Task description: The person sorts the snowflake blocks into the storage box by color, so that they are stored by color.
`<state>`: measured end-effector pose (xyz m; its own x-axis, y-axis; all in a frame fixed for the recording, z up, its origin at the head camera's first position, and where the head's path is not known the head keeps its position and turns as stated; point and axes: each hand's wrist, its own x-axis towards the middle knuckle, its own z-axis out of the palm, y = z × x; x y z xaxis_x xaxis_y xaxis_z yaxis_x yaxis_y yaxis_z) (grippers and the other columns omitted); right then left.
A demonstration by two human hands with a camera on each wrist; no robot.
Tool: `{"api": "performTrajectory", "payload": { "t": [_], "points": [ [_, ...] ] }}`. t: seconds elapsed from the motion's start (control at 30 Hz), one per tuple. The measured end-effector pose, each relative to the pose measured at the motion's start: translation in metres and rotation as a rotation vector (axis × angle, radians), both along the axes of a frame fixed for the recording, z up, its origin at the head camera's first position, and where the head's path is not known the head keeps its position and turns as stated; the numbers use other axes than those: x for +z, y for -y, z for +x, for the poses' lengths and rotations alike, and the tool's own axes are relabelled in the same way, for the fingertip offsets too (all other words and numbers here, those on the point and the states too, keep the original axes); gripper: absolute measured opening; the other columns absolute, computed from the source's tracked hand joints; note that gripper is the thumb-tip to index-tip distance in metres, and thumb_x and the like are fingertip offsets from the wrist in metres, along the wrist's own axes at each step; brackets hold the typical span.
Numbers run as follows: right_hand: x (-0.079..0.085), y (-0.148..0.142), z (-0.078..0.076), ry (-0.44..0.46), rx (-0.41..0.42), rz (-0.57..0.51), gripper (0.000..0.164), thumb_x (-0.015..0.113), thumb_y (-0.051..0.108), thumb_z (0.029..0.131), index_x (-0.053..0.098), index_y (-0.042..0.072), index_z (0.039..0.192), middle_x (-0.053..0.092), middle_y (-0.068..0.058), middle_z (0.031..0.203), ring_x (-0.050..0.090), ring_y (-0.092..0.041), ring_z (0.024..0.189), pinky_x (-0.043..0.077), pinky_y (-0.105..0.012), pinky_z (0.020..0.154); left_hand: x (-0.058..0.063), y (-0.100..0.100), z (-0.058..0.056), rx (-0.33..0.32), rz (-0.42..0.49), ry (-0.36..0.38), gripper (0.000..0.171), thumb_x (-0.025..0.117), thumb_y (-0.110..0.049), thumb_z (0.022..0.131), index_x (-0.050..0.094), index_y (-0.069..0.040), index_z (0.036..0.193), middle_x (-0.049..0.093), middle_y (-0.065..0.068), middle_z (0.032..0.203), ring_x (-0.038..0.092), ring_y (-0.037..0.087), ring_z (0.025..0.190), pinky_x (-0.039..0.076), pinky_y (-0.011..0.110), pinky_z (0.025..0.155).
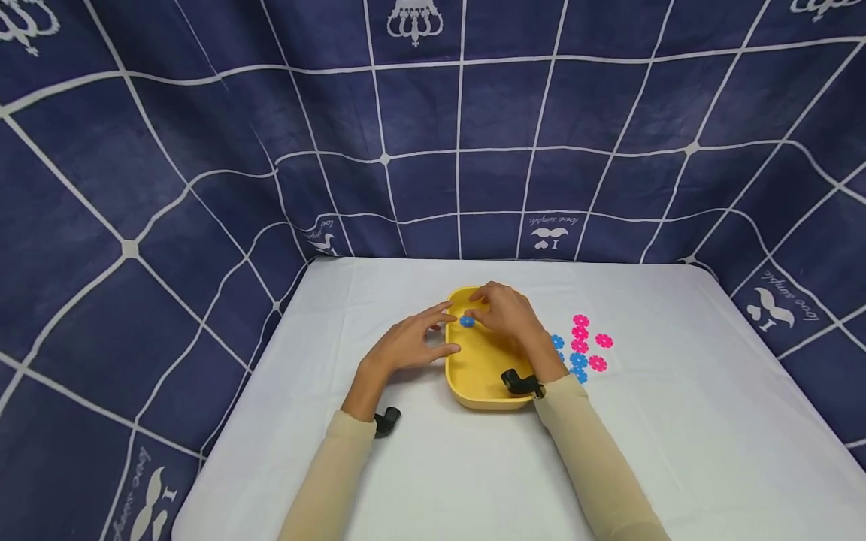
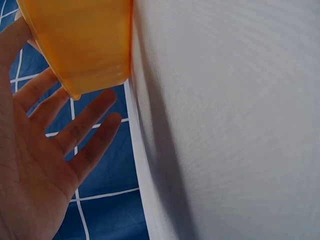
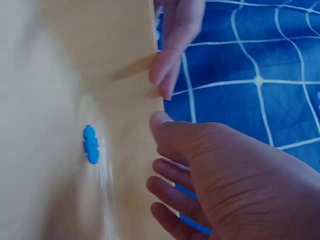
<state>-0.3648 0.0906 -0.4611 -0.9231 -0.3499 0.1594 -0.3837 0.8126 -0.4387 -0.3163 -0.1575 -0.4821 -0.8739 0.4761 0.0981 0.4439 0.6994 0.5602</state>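
Observation:
A yellow tray [image 1: 483, 364] sits on the table, with a small blue flower-shaped piece [image 1: 467, 321] inside near its far left. From the right wrist, that blue piece [image 3: 91, 144] lies on the tray's inner surface, apart from the fingers. My left hand [image 1: 413, 340] is at the tray's left rim, fingertips and thumb at the edge; in the left wrist view its fingers [image 2: 92, 145] are spread beside the yellow wall [image 2: 85, 45]. Over the tray's far part, my right hand [image 1: 507, 309] has loosely bent fingers, and nothing shows between them in the right wrist view.
Pink flower-shaped pieces [image 1: 579, 332] and blue ones [image 1: 578, 361], several in all, lie on the white tablecloth [image 1: 676, 421] right of the tray, partly behind the right forearm. A dark blue checked curtain [image 1: 501, 180] borders the table at the back and sides.

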Motion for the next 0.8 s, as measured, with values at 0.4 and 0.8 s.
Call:
{"api": "performTrajectory", "payload": {
  "t": [0.4, 0.8],
  "points": [
    [0.011, -0.004, 0.007, -0.076, -0.031, -0.152, 0.037, 0.077, 0.038, 0.101, 0.078, 0.013, 0.128, 0.074, -0.009, 0.128, 0.072, -0.031, 0.112, 0.06, -0.052, 0.094, -0.002, -0.001, -0.003, 0.011, -0.007, -0.01, 0.066, 0.078, -0.059, 0.094, 0.064, -0.029, 0.15, 0.042, -0.017, 0.169, 0.067, 0.016, 0.126, 0.055, 0.05, 0.104],
    [0.037, -0.043, 0.02, -0.137, -0.142, -0.251, 0.034, 0.076, 0.034, 0.103, 0.078, 0.011, 0.128, 0.074, -0.011, 0.127, 0.072, -0.033, 0.111, 0.059, -0.052, 0.096, 0.0, -0.002, -0.005, 0.006, -0.001, 0.006, 0.067, 0.078, -0.059, 0.094, 0.063, -0.028, 0.152, 0.04, -0.018, 0.17, 0.068, 0.016, 0.125, 0.053, 0.052, 0.106]
  ]
}}
